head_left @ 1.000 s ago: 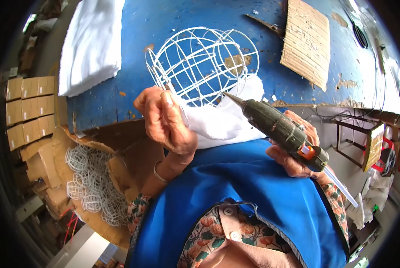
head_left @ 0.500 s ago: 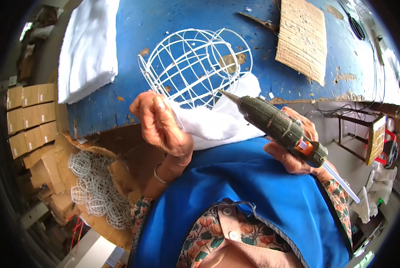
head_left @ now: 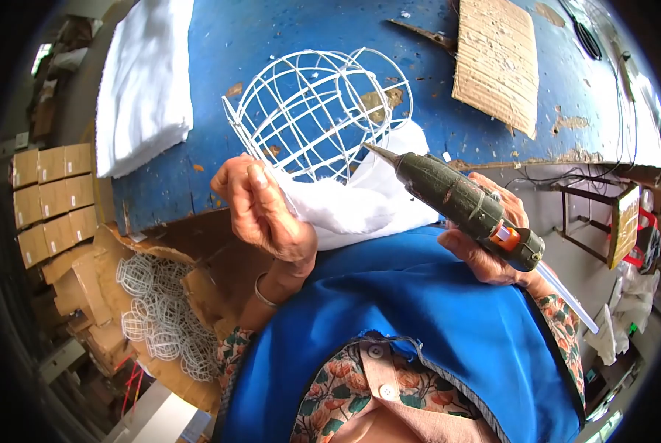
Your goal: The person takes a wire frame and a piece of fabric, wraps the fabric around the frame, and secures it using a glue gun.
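Note:
My left hand (head_left: 265, 210) pinches the edge of a white fabric (head_left: 345, 207) against the lower rim of a white wire frame (head_left: 308, 111). The frame is a rounded cage of curved wires with a ring at its right end, lying on its side on the blue table. The fabric drapes beneath it, over the table edge and towards my lap. In my right hand (head_left: 485, 244) is a dark green glue gun (head_left: 448, 192), its nozzle pointing up-left near the frame and fabric. A clear glue stick (head_left: 566, 299) sticks out of its back end.
On the blue table (head_left: 271, 29) lie a stack of white fabric (head_left: 146, 88), a cardboard piece (head_left: 496, 66) and scissors (head_left: 422, 33). Many wire frames (head_left: 168, 310) fill a carton at lower left, near stacked boxes (head_left: 53, 192). A stool (head_left: 618, 225) stands at right.
The wire frame and my left hand have shifted very slightly left. The glue gun stays almost in place, with its nozzle still close to the fabric.

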The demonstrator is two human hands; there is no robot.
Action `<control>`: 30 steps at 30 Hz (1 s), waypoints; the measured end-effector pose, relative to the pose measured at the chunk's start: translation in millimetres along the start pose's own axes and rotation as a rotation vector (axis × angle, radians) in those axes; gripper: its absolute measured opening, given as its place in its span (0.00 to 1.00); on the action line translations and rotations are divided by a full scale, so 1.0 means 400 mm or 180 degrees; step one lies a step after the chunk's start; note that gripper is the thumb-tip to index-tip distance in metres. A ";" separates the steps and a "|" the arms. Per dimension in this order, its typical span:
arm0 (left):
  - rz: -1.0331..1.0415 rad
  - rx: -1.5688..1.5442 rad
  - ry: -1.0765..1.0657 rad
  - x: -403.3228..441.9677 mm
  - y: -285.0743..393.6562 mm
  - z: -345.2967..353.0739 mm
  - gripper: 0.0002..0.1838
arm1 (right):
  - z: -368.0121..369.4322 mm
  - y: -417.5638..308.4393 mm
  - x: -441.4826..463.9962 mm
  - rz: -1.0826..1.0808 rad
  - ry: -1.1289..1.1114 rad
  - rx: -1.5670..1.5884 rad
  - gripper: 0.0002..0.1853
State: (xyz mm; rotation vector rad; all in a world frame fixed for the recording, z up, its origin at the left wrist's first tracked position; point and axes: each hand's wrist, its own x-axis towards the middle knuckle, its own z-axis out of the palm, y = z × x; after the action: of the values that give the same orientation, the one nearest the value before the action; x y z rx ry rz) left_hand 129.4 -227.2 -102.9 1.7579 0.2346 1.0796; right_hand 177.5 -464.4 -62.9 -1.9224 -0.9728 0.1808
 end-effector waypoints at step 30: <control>0.0108 0.0128 -0.0009 -0.004 -0.017 -0.011 0.10 | -0.007 0.002 -0.003 0.0239 0.0031 0.0168 0.12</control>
State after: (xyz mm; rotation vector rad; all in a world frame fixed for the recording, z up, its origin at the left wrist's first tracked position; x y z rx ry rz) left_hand 127.4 -222.1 -109.0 1.8050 0.2269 1.1035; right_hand 178.5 -467.6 -62.2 -1.9109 -0.8815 0.2383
